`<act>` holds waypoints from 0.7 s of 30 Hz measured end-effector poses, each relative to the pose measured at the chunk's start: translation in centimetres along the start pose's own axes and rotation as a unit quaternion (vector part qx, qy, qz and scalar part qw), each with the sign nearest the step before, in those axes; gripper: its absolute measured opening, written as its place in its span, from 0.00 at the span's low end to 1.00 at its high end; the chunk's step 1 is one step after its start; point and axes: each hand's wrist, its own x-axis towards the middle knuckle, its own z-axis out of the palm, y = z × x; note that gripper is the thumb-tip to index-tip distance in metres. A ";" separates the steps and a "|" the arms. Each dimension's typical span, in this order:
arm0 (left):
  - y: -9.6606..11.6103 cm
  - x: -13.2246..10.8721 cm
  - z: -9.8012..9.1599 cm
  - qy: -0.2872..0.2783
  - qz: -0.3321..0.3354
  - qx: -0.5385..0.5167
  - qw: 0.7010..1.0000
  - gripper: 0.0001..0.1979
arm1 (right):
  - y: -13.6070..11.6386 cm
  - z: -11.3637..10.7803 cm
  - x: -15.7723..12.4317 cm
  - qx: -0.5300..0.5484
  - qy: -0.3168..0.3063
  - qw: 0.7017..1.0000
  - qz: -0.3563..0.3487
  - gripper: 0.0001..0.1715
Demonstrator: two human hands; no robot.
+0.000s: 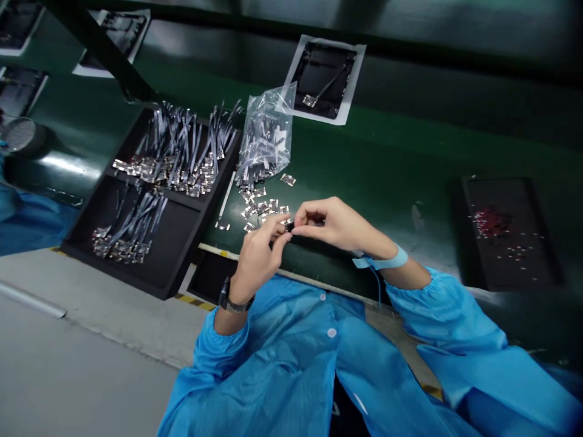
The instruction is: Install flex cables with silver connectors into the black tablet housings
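Observation:
My left hand [257, 261] and my right hand [332, 224] meet above a green workbench [387, 145]. Their fingertips pinch a small dark part [286, 227], mostly hidden by my fingers. Just beyond my left fingers lies a loose scatter of small metallic circuit boards [262, 209]. Further left, a black divided tray [168, 243] holds bundles of flat ribbon cables [177, 145] with boards at their ends. A clear plastic bag [266, 136] of similar cables stands by the tray's right corner.
A dark panel on a white sheet [323, 79] lies at the far side of the bench. A black mat with red specks [505, 230] sits to the right. A small black box [209, 279] stands at the bench edge. Blue sleeves cover my arms.

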 end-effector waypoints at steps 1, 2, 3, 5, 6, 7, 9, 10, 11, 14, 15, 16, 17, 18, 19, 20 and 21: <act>0.1 -0.1 -0.2 -0.001 0.017 0.033 0.999 0.14 | -0.1 -0.1 0.0 -0.015 0.001 1.000 0.000 0.10; 0.1 -0.2 -0.3 -0.003 0.030 0.057 0.998 0.12 | -0.1 -0.2 -0.1 -0.023 -0.002 1.000 0.001 0.10; 0.2 -0.2 -0.5 -0.006 0.040 0.074 0.996 0.10 | -0.2 -0.3 -0.1 -0.027 -0.005 1.000 0.002 0.10; 0.3 -0.3 -0.8 -0.012 0.056 0.089 0.994 0.09 | -0.2 -0.3 -0.2 -0.028 -0.012 1.000 0.002 0.10; 0.4 -0.4 -0.9 -0.016 0.063 0.092 0.994 0.09 | -0.2 -0.4 -0.2 -0.029 -0.017 0.999 0.002 0.10; 0.5 -0.4 -0.9 -0.019 0.069 0.095 0.993 0.10 | -0.2 -0.4 -0.2 -0.030 -0.021 0.999 0.002 0.10; 0.6 -0.5 -1.0 -0.023 0.075 0.101 0.992 0.10 | -0.2 -0.3 -0.1 -0.033 -0.027 0.999 -0.002 0.10; 0.6 -0.5 -1.0 -0.025 0.075 0.104 0.991 0.10 | -0.2 -0.3 -0.1 -0.035 -0.030 0.999 -0.002 0.10; 0.6 -0.6 -1.0 -0.025 0.076 0.108 0.991 0.10 | -0.2 -0.3 -0.1 -0.037 -0.030 0.999 -0.002 0.10; 0.6 -0.6 -1.0 -0.026 0.076 0.119 0.990 0.09 | -0.1 -0.2 -0.2 -0.046 -0.031 0.998 0.000 0.10; 0.6 -0.5 -1.0 -0.025 0.072 0.118 0.990 0.09 | -0.1 -0.2 -0.2 -0.046 -0.032 0.998 -0.001 0.10; 0.6 -0.5 -1.1 -0.025 0.067 0.114 0.991 0.08 | 0.0 -0.2 -0.2 -0.045 -0.031 0.999 -0.003 0.09; 0.6 -0.5 -1.1 -0.024 0.061 0.108 0.992 0.08 | 0.0 -0.1 -0.3 -0.043 -0.029 0.999 -0.006 0.09; 0.6 -0.4 -1.1 -0.024 0.055 0.102 0.993 0.08 | 0.1 -0.1 -0.3 -0.039 -0.025 0.999 -0.008 0.09; 0.6 -0.4 -1.1 -0.022 0.051 0.098 0.994 0.08 | 0.1 -0.1 -0.4 -0.036 -0.020 0.999 -0.011 0.10; 0.7 -0.3 -1.1 -0.021 0.050 0.097 0.994 0.08 | 0.1 0.0 -0.4 -0.032 -0.016 0.999 -0.011 0.10; 0.7 -0.3 -1.0 -0.020 0.051 0.097 0.994 0.08 | 0.1 0.0 -0.4 -0.030 -0.013 0.999 -0.011 0.10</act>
